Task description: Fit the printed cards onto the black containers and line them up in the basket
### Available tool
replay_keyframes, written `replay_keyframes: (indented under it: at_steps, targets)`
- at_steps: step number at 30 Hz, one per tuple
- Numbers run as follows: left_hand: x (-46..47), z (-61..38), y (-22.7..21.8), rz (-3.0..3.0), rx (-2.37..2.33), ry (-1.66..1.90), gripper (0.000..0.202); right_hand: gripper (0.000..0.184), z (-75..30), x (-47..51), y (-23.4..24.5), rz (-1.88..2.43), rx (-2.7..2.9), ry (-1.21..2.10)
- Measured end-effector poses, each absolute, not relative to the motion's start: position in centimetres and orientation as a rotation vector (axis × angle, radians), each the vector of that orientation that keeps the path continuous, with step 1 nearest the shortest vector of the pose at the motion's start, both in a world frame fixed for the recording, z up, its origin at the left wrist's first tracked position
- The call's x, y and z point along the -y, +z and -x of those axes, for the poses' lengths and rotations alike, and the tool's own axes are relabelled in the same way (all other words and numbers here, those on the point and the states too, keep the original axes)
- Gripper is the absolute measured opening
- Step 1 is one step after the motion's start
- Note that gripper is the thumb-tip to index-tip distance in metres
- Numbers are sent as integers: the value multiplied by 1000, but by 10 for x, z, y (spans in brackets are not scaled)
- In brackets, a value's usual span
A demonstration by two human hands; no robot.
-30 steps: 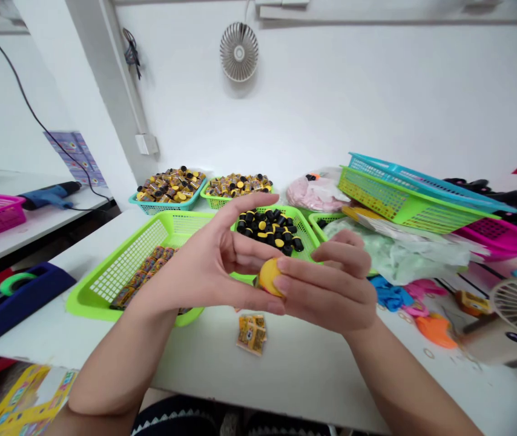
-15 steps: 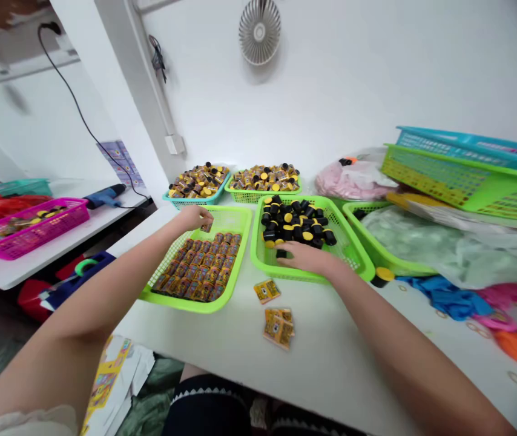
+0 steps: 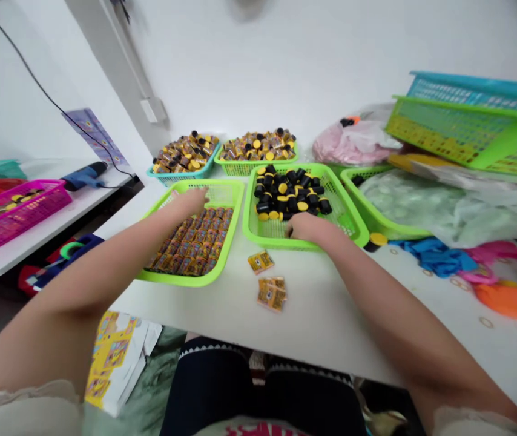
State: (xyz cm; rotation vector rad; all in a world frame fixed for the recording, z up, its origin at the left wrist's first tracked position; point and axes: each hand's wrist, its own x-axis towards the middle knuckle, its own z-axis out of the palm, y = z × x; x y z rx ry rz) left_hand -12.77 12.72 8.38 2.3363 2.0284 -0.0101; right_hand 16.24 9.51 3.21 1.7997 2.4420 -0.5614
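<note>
My left hand (image 3: 195, 198) is over the far part of a green basket (image 3: 198, 280) whose small labelled jars (image 3: 197, 242) lie in neat rows. Its fingers are smeared and partly hidden, so what they hold does not show. Inside the near side of a second green basket (image 3: 301, 244), my right hand (image 3: 306, 227) has curled fingers, with a dark bit, seemingly a small black jar, at the fingertips. Just beyond it lies a loose heap of black jars with yellow lids (image 3: 292, 192). Small yellow printed labels (image 3: 272, 294) rest in piles on the table between my forearms.
Behind stand a blue basket (image 3: 181, 176) and another green basket (image 3: 258, 166), both full of labelled jars. At the right are stacked baskets (image 3: 458, 133), a plastic bag (image 3: 444, 212), a jar with a yellow lid (image 3: 376, 241) and coloured balloon-like pieces (image 3: 440, 257). A pink basket (image 3: 22, 215) is at left.
The view has tilted down. My left hand has shifted towards the far side of its basket, and the jar it held is out of sight. My right hand has drawn slightly back from the heap.
</note>
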Motion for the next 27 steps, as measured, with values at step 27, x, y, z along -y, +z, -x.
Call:
replay_keyframes:
  at_steps: [27]
  targets:
    - [51,49,38,-2461,-1047,633,47,32,-192,13,-1,-1857,-4132,-808]
